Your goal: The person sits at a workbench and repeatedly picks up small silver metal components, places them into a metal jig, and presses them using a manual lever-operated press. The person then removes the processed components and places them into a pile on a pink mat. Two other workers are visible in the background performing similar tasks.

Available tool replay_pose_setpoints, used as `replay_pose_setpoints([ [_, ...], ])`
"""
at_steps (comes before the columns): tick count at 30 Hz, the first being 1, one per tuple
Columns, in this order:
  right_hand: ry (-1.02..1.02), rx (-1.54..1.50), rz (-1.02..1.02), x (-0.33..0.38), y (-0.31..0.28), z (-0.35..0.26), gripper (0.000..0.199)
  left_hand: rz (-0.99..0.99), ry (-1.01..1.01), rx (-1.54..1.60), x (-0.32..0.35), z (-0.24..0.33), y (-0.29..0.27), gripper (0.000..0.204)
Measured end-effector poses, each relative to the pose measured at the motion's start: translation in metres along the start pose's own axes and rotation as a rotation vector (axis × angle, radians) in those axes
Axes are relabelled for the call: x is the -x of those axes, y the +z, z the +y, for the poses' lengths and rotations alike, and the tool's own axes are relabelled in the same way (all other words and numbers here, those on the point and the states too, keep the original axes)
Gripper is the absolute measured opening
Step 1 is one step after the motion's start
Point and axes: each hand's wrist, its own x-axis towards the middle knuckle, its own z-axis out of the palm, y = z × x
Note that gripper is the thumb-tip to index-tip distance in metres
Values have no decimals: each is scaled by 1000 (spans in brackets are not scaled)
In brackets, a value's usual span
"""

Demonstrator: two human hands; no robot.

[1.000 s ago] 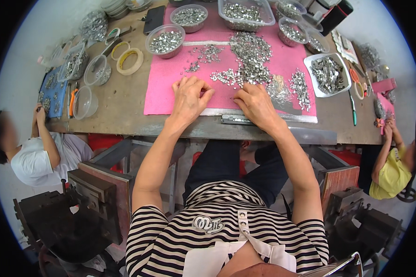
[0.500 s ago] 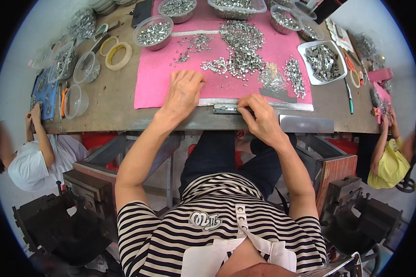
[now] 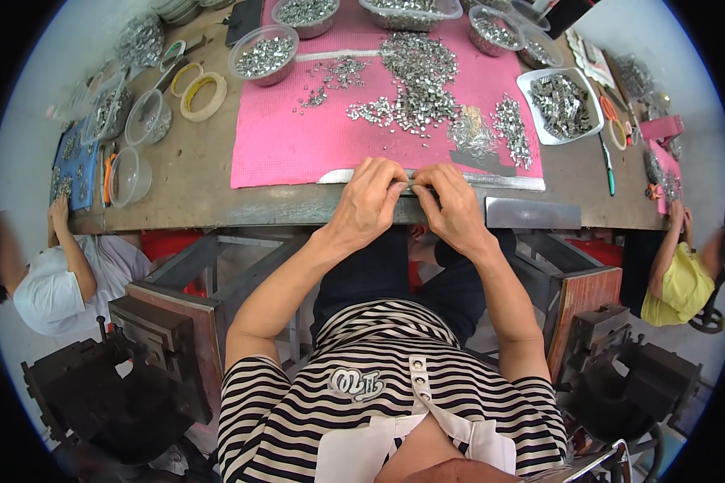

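Note:
Close together at the table's front edge, my two hands meet fingertip to fingertip. My right hand is closed on a slim silver metal strip, of which only a sliver shows between the fingers. My left hand pinches at the strip's left side; what lies in its fingertips is hidden. Beyond them on the pink mat spreads a pile of small silver metal pieces. Thin wire-like bits lie right of the pile, by a dark grey flat piece.
A white dish of metal parts stands at the right, a round tub at the far left of the mat. A flat metal plate lies along the front edge. Tape rolls are on the left. Other people work at both sides.
My left hand has come from the mat, right and nearer, to meet my right hand at the strip. The strip, plainly visible before, is now mostly covered. My right hand has barely moved.

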Motion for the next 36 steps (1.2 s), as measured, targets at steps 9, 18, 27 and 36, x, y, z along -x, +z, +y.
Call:
replay_pose_setpoints([
  [9, -117, 208, -10, 3, -3, -11, 17, -67, 58, -159, -1, 9, -4, 16],
  [18, -10, 7, -46, -47, -15, 19, 6, -49, 61, -239, 0, 12, -3, 17],
  [27, -39, 266, -85, -158, 54, 77, 9, 11, 118, -307, -12, -9, -28, 25],
  [36, -73, 430, -58, -158, 82, 75, 9, 108, 72, -630, -96, -120, -57, 41],
])
